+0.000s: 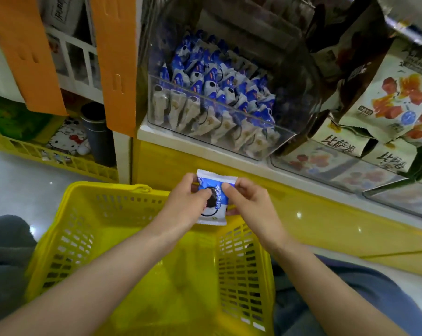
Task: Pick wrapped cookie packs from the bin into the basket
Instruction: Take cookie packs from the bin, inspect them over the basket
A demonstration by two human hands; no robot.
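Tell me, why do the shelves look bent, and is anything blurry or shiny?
Head view: the wide lens bows the shelf and bin; the pack held by left hand and right hand is fairly sharp; bags top right are dim, smeared; spots glint on the yellow panel.

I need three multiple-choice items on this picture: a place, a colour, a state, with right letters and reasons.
1. Where is the cookie pack relative to the basket? A lying on its bottom; B held above its far rim; C under it.
2. What colour is the basket? A yellow; B red; C grey.
3. What holds the pack? A one hand; B nothing; C both hands.
Key: 1 B, it is raised over the rim; 2 A, its walls are yellow; 3 C, the left hand and right hand each pinch a side.
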